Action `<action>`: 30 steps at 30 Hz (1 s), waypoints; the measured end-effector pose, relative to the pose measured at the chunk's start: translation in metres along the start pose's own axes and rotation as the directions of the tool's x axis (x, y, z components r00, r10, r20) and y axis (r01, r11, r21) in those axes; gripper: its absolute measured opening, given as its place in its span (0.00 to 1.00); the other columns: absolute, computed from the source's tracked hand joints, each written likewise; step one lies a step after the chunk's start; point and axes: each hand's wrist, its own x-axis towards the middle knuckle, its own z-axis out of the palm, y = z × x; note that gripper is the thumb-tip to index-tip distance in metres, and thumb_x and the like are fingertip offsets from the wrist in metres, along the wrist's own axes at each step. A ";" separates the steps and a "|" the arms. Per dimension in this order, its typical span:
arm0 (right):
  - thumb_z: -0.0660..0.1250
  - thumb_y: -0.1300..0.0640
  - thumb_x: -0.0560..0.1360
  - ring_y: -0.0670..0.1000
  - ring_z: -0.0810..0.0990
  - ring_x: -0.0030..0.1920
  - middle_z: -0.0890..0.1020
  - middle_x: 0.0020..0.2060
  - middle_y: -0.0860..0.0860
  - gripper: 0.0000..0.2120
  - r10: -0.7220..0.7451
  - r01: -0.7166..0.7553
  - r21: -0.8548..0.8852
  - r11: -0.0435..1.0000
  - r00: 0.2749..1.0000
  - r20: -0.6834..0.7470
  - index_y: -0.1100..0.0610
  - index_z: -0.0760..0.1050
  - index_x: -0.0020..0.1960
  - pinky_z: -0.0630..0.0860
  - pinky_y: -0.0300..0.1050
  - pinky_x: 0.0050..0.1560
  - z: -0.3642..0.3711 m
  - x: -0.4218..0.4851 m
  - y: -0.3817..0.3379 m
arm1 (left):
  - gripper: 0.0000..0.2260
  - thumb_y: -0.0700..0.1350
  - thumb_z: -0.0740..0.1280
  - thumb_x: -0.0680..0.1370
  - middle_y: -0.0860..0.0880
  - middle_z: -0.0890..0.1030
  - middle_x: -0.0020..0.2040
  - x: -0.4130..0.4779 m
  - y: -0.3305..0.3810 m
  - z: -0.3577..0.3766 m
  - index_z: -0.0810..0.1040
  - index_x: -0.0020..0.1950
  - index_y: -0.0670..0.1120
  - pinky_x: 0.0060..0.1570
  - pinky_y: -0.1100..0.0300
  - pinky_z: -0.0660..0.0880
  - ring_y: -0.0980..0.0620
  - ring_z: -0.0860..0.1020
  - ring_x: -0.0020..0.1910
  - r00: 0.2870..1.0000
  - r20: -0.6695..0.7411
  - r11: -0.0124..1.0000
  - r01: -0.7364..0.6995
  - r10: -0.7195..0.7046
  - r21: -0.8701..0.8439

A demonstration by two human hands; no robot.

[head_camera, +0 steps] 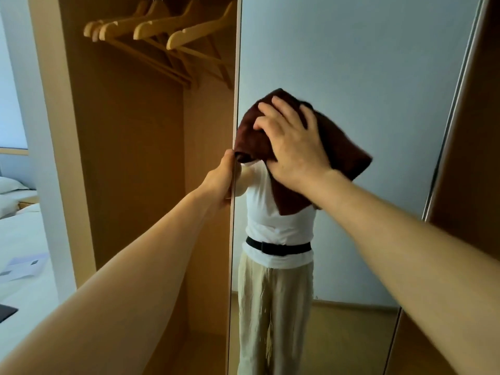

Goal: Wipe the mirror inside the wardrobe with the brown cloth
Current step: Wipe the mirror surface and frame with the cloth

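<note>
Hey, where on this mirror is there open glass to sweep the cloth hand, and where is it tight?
Open glass lies above the brown cloth, rightward across the mirror to its right frame, and below the right hand. It is tight at the mirror's left edge: the left hand grips it just beside the cloth.

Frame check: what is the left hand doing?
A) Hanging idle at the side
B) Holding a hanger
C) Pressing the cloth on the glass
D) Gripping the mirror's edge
D: the left hand curls round the edge of the mirror, while the right hand presses the cloth flat on the glass.
</note>
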 end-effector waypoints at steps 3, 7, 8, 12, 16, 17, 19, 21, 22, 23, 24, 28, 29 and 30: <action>0.77 0.56 0.62 0.57 0.61 0.73 0.69 0.70 0.54 0.29 0.027 -0.025 0.035 0.999 0.997 -0.070 0.55 0.72 0.61 0.58 0.64 0.69 0.028 -0.030 -0.035 | 0.28 0.68 0.54 0.77 0.40 0.81 0.56 -0.002 0.002 -0.006 0.78 0.58 0.47 0.54 0.48 0.76 0.41 0.79 0.57 0.995 0.097 0.990 -0.014 0.028 -0.140; 0.74 0.57 0.66 0.57 0.62 0.72 0.71 0.69 0.54 0.24 -0.076 0.073 0.071 0.995 0.996 0.037 0.54 0.75 0.61 0.59 0.64 0.69 0.057 -0.095 -0.070 | 0.36 0.69 0.51 0.76 0.39 0.76 0.64 -0.008 0.006 -0.005 0.72 0.67 0.40 0.53 0.54 0.75 0.42 0.78 0.58 0.991 0.118 0.996 0.063 -0.055 -0.058; 0.75 0.58 0.65 0.57 0.63 0.72 0.71 0.68 0.53 0.24 -0.106 0.098 0.084 0.992 0.989 0.102 0.54 0.75 0.60 0.60 0.64 0.69 0.062 -0.112 -0.077 | 0.41 0.71 0.53 0.73 0.37 0.72 0.68 -0.009 0.007 -0.003 0.68 0.70 0.38 0.53 0.53 0.74 0.41 0.77 0.57 0.993 0.103 0.998 0.055 -0.053 -0.015; 0.77 0.58 0.63 0.56 0.67 0.70 0.74 0.67 0.53 0.22 -0.177 0.142 0.140 0.980 0.943 0.282 0.53 0.77 0.56 0.65 0.61 0.66 0.072 -0.156 -0.093 | 0.45 0.74 0.55 0.63 0.41 0.74 0.63 -0.005 0.005 0.000 0.70 0.67 0.41 0.53 0.50 0.73 0.44 0.74 0.56 1.000 -0.006 0.996 0.020 -0.020 0.087; 0.77 0.62 0.62 0.54 0.69 0.69 0.76 0.65 0.51 0.20 -0.397 0.350 0.197 0.916 0.861 0.318 0.52 0.79 0.53 0.67 0.60 0.64 0.060 -0.140 -0.066 | 0.40 0.73 0.53 0.70 0.44 0.76 0.58 0.002 0.001 0.003 0.71 0.64 0.41 0.56 0.50 0.74 0.44 0.76 0.55 0.998 -0.060 0.992 0.044 -0.037 0.119; 0.76 0.62 0.62 0.53 0.68 0.69 0.75 0.66 0.51 0.22 -0.457 0.406 0.212 0.889 0.822 0.339 0.52 0.78 0.54 0.65 0.61 0.66 0.054 -0.129 -0.053 | 0.38 0.73 0.54 0.70 0.44 0.77 0.55 0.002 0.001 0.003 0.73 0.61 0.41 0.51 0.53 0.75 0.45 0.76 0.51 0.997 -0.069 0.992 0.041 -0.033 0.116; 0.75 0.62 0.61 0.53 0.68 0.70 0.74 0.66 0.50 0.23 -0.492 0.459 0.176 0.871 0.803 0.336 0.51 0.78 0.56 0.63 0.61 0.66 0.039 -0.103 -0.030 | 0.37 0.74 0.56 0.65 0.45 0.77 0.45 0.001 0.001 0.001 0.76 0.53 0.42 0.43 0.57 0.73 0.47 0.75 0.41 0.998 -0.063 0.994 0.032 -0.026 0.100; 0.75 0.61 0.58 0.55 0.70 0.68 0.76 0.64 0.51 0.25 -0.414 0.405 0.088 0.910 0.875 0.251 0.52 0.78 0.54 0.65 0.62 0.64 0.022 -0.067 -0.005 | 0.33 0.73 0.58 0.63 0.47 0.73 0.38 0.000 0.000 0.001 0.75 0.45 0.44 0.38 0.59 0.69 0.48 0.70 0.33 0.999 -0.048 0.996 0.018 -0.014 0.085; 0.75 0.62 0.58 0.56 0.70 0.68 0.76 0.64 0.52 0.24 -0.356 0.350 0.064 0.934 0.913 0.200 0.53 0.78 0.53 0.65 0.62 0.63 0.012 -0.049 0.006 | 0.32 0.73 0.58 0.65 0.47 0.73 0.36 0.000 0.000 0.001 0.74 0.44 0.44 0.37 0.59 0.69 0.49 0.70 0.32 0.999 -0.050 0.996 0.015 -0.011 0.083; 0.74 0.62 0.59 0.56 0.69 0.69 0.75 0.65 0.52 0.23 -0.299 0.294 0.054 0.954 0.941 0.160 0.53 0.77 0.54 0.63 0.62 0.63 0.002 -0.032 0.015 | 0.32 0.73 0.57 0.67 0.47 0.74 0.38 0.000 0.000 0.001 0.75 0.45 0.44 0.37 0.59 0.71 0.48 0.71 0.33 0.998 -0.059 0.996 0.011 -0.006 0.087; 0.72 0.62 0.61 0.55 0.66 0.71 0.73 0.67 0.51 0.23 -0.240 0.235 0.048 0.971 0.962 0.133 0.54 0.76 0.55 0.61 0.60 0.65 -0.008 -0.017 0.022 | 0.34 0.73 0.56 0.69 0.46 0.77 0.41 0.001 -0.001 0.002 0.76 0.48 0.43 0.40 0.57 0.75 0.48 0.75 0.36 0.997 -0.073 0.994 0.011 -0.003 0.104; 0.71 0.53 0.67 0.52 0.54 0.75 0.64 0.73 0.50 0.24 -0.049 0.043 0.077 0.996 0.996 0.075 0.53 0.70 0.61 0.51 0.57 0.71 -0.009 -0.006 0.023 | 0.35 0.73 0.53 0.71 0.43 0.79 0.51 0.002 -0.003 0.002 0.77 0.54 0.44 0.53 0.51 0.77 0.45 0.78 0.49 0.994 -0.105 0.988 0.004 0.012 0.153; 0.72 0.51 0.66 0.54 0.54 0.75 0.64 0.73 0.52 0.26 -0.019 0.016 0.072 0.997 0.999 0.048 0.54 0.69 0.61 0.50 0.59 0.71 -0.002 -0.016 0.015 | 0.36 0.74 0.53 0.71 0.44 0.79 0.51 0.001 -0.003 0.002 0.78 0.55 0.44 0.53 0.52 0.77 0.45 0.78 0.49 0.995 -0.098 0.989 -0.003 0.017 0.146; 0.72 0.50 0.64 0.55 0.55 0.75 0.64 0.73 0.53 0.27 -0.002 0.001 0.067 0.998 1.000 0.018 0.54 0.69 0.61 0.51 0.60 0.70 0.007 -0.028 0.006 | 0.36 0.74 0.54 0.70 0.45 0.79 0.50 0.001 -0.003 0.002 0.78 0.55 0.44 0.52 0.53 0.77 0.46 0.78 0.47 0.996 -0.092 0.990 -0.005 0.019 0.142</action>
